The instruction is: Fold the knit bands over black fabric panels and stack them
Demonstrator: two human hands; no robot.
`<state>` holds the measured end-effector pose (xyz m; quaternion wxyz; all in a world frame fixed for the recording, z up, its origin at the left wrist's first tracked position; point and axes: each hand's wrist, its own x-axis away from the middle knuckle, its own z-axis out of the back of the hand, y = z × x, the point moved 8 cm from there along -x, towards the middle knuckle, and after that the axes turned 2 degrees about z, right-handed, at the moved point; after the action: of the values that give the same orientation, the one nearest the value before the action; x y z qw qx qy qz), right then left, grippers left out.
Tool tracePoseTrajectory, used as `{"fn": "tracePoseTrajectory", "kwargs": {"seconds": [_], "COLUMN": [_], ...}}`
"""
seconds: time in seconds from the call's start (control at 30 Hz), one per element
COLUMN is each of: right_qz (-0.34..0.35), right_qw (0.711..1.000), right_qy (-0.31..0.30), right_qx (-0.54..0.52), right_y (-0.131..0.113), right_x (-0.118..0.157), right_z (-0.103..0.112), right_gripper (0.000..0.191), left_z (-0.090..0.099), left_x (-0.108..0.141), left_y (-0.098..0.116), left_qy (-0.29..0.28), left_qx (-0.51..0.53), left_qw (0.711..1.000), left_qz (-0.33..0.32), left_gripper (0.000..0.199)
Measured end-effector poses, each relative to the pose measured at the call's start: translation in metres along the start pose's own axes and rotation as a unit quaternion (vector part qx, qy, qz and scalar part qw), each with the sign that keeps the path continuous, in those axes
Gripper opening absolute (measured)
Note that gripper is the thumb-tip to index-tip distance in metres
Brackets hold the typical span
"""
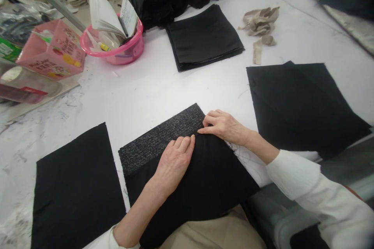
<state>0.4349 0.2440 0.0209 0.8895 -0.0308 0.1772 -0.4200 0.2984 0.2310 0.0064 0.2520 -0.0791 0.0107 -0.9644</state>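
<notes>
Where the black cloth panel [210,179] lies: on the white table [140,97], before the person, its near side reaching the beige-trousered lap.
Speckled band: one grey-flecked strip [160,136] along the panel's far side; whether folded-over cloth or a separate piece, cannot tell.
Left hand [175,161]: laid over the line where band meets plain black, fingers together and bent down; whether cloth is pinched beneath, cannot tell.
Right hand [222,126]: at the far right of the same line, thumb and forefinger close together, a narrow gap at most; whether cloth is caught between, cannot tell.
Black cloth, weight and body: judged light, thin and limp; likely to crease or skew if dragged from one corner.
Black cloth, surface: smooth-looking, so probably inclined to slide on the tabletop; one flat palm should steady it.
Cut edges: loose threads beside the right edge; probably prone to fray, not otherwise fragile.
Best hold: fingertips along the band's line, pressing at two spread points; for lifting, two corners at once.
Like pieces: one black panel at left [76,186], overlapping black pieces at right [300,105], a black stack [204,41] beyond.
Sundries: beige scraps [260,23]; pink basket [125,53] holding an open notebook [106,17].
</notes>
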Motion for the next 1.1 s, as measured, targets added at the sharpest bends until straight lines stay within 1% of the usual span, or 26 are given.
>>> {"fn": "tracePoseTrajectory", "kwargs": {"seconds": [0.3, 0.53, 0.7, 0.93, 1.1], "right_qz": [-0.008, -0.029, -0.033, -0.037, -0.044], "right_qw": [1.0, 0.999, 0.999, 0.998, 0.997], "right_qy": [0.014, 0.033, 0.037, 0.051, 0.05], "right_qx": [-0.007, -0.019, -0.015, -0.03, -0.049], "right_y": [0.007, 0.01, 0.011, 0.014, 0.015], "right_x": [0.009, 0.015, 0.017, 0.02, 0.023], "right_z": [0.002, 0.007, 0.009, 0.01, 0.012], "right_gripper": [0.023, 0.023, 0.023, 0.021, 0.021], "left_z": [0.004, 0.005, 0.003, 0.008, 0.007], "left_x": [-0.012, -0.018, -0.024, -0.033, -0.037], "left_y": [0.002, 0.006, 0.01, 0.014, 0.015], "left_qy": [-0.008, 0.018, 0.013, 0.029, 0.022], "left_qx": [0.018, 0.038, 0.02, 0.048, 0.05], "left_qw": [1.0, 0.999, 1.0, 0.998, 0.999], "left_qz": [-0.006, -0.006, -0.009, 0.0, -0.003], "left_gripper": [0.053, 0.051, 0.054, 0.047, 0.05]}}
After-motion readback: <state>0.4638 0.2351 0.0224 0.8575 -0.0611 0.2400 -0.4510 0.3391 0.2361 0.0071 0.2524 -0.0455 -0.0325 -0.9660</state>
